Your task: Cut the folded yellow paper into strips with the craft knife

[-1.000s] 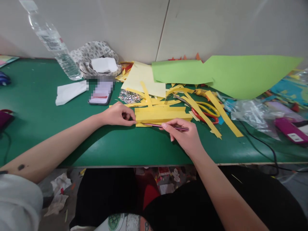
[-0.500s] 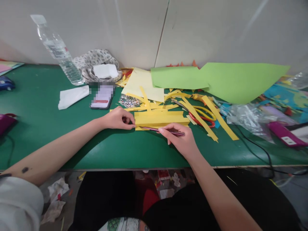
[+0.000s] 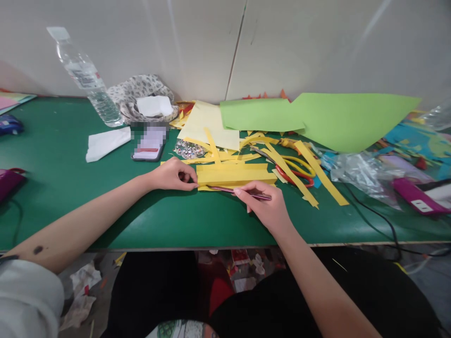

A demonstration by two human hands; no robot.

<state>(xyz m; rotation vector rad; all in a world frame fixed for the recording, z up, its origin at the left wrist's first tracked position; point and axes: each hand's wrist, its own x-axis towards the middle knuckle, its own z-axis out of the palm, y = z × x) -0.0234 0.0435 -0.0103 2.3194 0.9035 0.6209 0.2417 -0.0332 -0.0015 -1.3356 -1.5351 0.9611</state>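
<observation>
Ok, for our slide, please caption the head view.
Right hand holding a slim tool at folded yellow paper, left hand at its left end, green table beneath.

Clear bottle [image 3: 85, 79] (white-capped), spotted fabric [image 3: 143, 86], phone [image 3: 152, 141] beside white strip [image 3: 106, 144]

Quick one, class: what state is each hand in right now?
Left hand: fingers curled, fingertips at the left end of the folded yellow paper; pinching or just pressing, can't tell.
Right hand: closed, holding a slim pinkish tool.
</observation>
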